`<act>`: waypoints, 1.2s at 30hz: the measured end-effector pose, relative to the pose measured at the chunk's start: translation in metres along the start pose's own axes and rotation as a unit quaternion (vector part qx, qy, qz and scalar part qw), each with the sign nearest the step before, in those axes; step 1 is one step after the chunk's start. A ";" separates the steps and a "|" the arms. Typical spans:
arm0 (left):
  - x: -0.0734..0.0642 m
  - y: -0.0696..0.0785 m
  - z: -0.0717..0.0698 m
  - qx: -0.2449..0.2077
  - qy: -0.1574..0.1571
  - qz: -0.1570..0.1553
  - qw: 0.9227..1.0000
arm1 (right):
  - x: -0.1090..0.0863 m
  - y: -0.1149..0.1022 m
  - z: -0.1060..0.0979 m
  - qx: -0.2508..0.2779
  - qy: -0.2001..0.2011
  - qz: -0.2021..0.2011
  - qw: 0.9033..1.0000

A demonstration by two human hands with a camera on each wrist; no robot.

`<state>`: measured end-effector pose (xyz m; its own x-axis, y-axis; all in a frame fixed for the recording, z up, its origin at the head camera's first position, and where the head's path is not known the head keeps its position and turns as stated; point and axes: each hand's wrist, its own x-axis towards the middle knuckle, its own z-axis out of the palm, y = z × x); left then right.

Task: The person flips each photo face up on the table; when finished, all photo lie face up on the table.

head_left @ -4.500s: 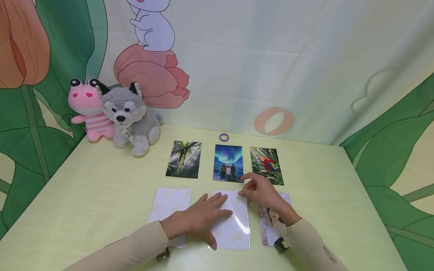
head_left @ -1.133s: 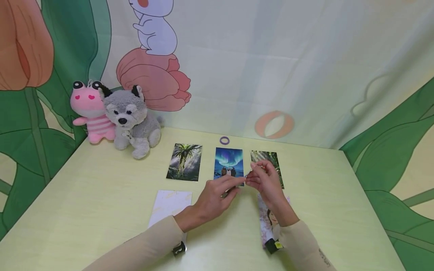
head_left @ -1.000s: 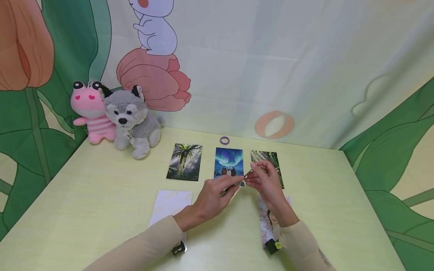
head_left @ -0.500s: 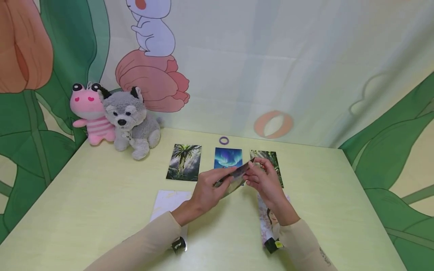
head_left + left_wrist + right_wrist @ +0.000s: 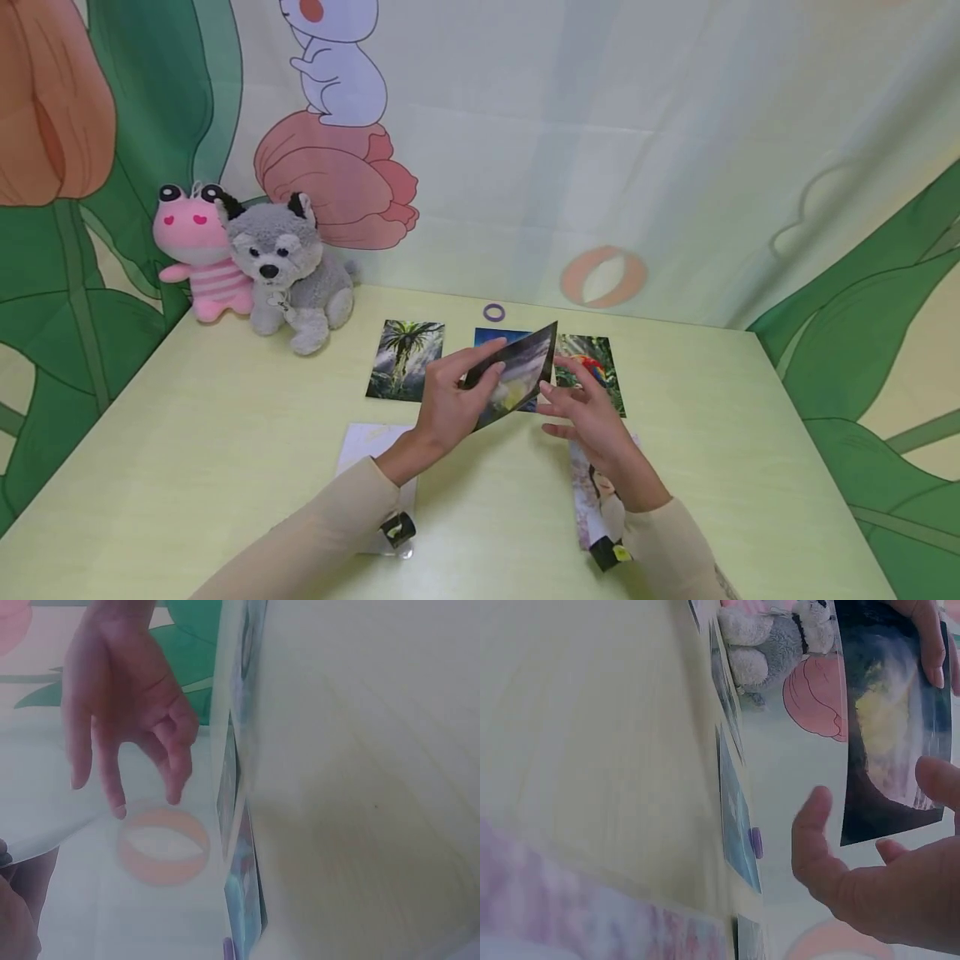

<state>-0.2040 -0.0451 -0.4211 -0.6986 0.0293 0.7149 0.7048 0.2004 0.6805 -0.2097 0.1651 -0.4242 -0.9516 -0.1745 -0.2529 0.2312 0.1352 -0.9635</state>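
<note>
My left hand [image 5: 450,396] pinches a photo print [image 5: 528,367] between thumb and fingers, above the middle of the table. The print is tilted and slightly bent; its dark picture has a yellow patch, clearer on the photo print [image 5: 885,727] in the right wrist view. Close to the print's right edge is my right hand [image 5: 596,429], fingers spread and loosely bent, holding nothing. Behind the held print, an aurora print [image 5: 491,335] is mostly hidden. A parrot print [image 5: 603,392] lies just beyond my right hand, and a portrait print [image 5: 583,500] lies partly under my right forearm.
A plant print [image 5: 405,362] lies at the back left of the prints. Partly beneath my left forearm is a white-backed print [image 5: 367,442]. A purple ring [image 5: 493,320] sits near the back edge. Plush toys, a husky [image 5: 292,275] and a pink frog [image 5: 198,237], occupy the back left corner.
The middle white-backed print has been lifted off the table and turned, so its picture side shows. Most recently my right hand let go of its edge, while my left hand kept hold and raised it.
</note>
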 end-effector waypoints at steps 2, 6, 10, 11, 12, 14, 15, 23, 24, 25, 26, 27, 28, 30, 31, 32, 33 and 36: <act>0.001 0.000 0.000 -0.009 0.006 -0.006 1.000 | -0.001 0.002 0.000 0.034 -0.018 -0.007 0.999; 0.003 0.001 0.001 -0.021 0.030 -0.005 0.999 | 0.000 0.007 0.002 0.148 -0.048 -0.030 0.987; 0.006 0.002 0.001 -0.033 0.056 -0.004 0.998 | 0.001 0.010 0.009 0.228 -0.047 -0.041 0.972; 0.006 0.003 0.001 -0.036 0.061 -0.006 0.997 | 0.001 0.010 0.012 0.234 -0.041 -0.042 0.970; 0.006 0.003 0.001 -0.039 0.067 -0.009 0.997 | 0.002 0.010 0.014 0.238 -0.033 -0.043 0.970; 0.006 0.003 0.001 -0.043 0.077 -0.014 0.996 | 0.003 0.010 0.018 0.240 -0.016 -0.046 0.969; 0.006 0.003 0.001 -0.043 0.081 -0.017 0.996 | 0.003 0.010 0.020 0.240 -0.009 -0.048 0.970; 0.004 0.001 0.000 -0.037 0.087 -0.034 0.995 | 0.003 0.009 0.028 0.234 0.023 -0.060 0.970; 0.004 0.001 0.000 -0.036 0.086 -0.035 0.995 | 0.003 0.009 0.028 0.232 0.026 -0.062 0.970; 0.003 0.001 0.000 -0.034 0.083 -0.037 0.995 | 0.003 0.010 0.028 0.232 0.029 -0.064 0.970; 0.003 0.000 -0.001 -0.032 0.078 -0.040 0.996 | 0.003 0.010 0.029 0.231 0.031 -0.066 0.970; 0.002 0.000 -0.001 -0.028 0.073 -0.041 0.996 | 0.004 0.011 0.029 0.230 0.035 -0.068 0.970; 0.001 -0.001 -0.002 -0.023 0.067 -0.044 0.997 | 0.004 0.012 0.029 0.227 0.039 -0.069 0.971; 0.000 -0.001 -0.004 -0.016 0.052 -0.050 0.997 | 0.005 0.014 0.028 0.220 0.051 -0.071 0.972; -0.001 -0.002 -0.005 -0.013 0.044 -0.055 0.997 | 0.005 0.015 0.028 0.216 0.056 -0.071 0.972; -0.001 -0.002 -0.006 -0.009 0.036 -0.060 0.997 | 0.005 0.016 0.027 0.213 0.062 -0.071 0.972; -0.002 -0.003 -0.007 -0.006 0.029 -0.066 0.997 | 0.005 0.016 0.026 0.210 0.067 -0.071 0.973; -0.003 -0.004 -0.010 -0.001 0.012 -0.087 0.996 | 0.005 0.017 0.022 0.205 0.077 -0.074 0.973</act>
<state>-0.2031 -0.0554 -0.4245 -0.8070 -0.0288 0.5898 0.5737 0.1981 0.7947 -0.2064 0.1451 -0.4441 -0.9924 -0.0090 -0.1224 0.1199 -0.2869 -0.9504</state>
